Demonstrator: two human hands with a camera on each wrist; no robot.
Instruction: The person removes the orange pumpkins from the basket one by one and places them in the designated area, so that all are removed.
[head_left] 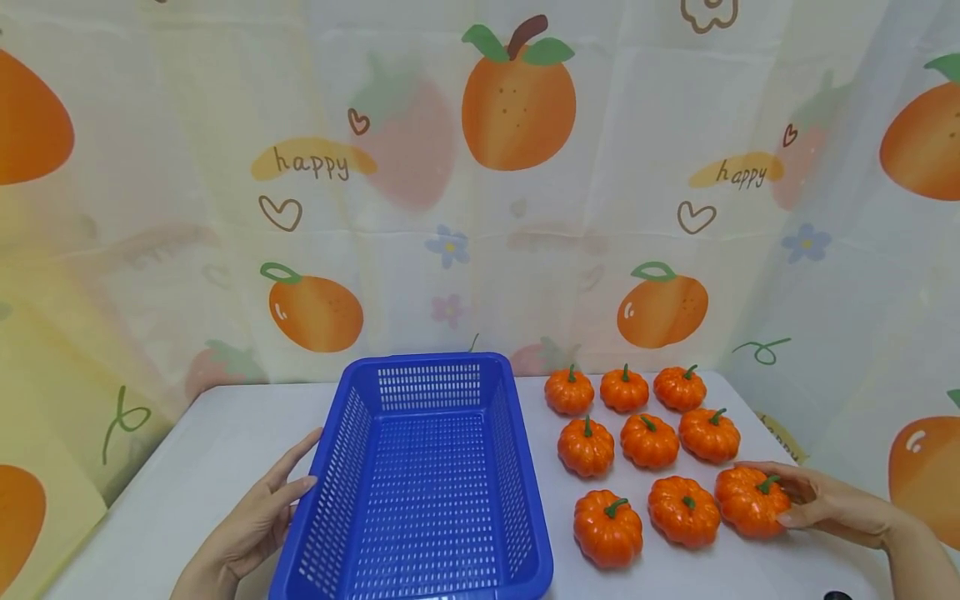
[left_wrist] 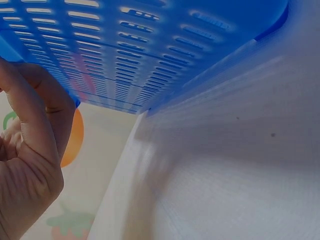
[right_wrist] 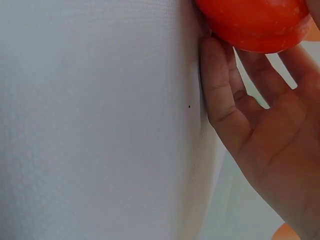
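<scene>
A blue plastic basket (head_left: pixel 531 483) with slotted walls stands in the middle of the table, with nothing inside it. At its left side my left hand (head_left: pixel 258 508) touches the rim with index finger and thumb. The left wrist view shows that hand's bent fingers (left_wrist: pixel 35 110) beside the slotted wall (left_wrist: pixel 135 55). My right hand (head_left: pixel 836 504) grips an orange pumpkin (head_left: pixel 750 502) with a green stem, the nearest one on the right. Its thumb is at the front and its fingers reach behind. From the right wrist, the pumpkin's glossy underside (right_wrist: pixel 257 27) shows against the fingers (right_wrist: pixel 217 75).
More small pumpkins (head_left: pixel 648 440) stand in rows right of the basket, one (head_left: pixel 684 511) right beside the held one. A white table (head_left: pixel 150 517) carries everything. Behind hangs a fruit-print curtain (head_left: pixel 495 250). A small black object (head_left: pixel 837 595) shows at the bottom right edge.
</scene>
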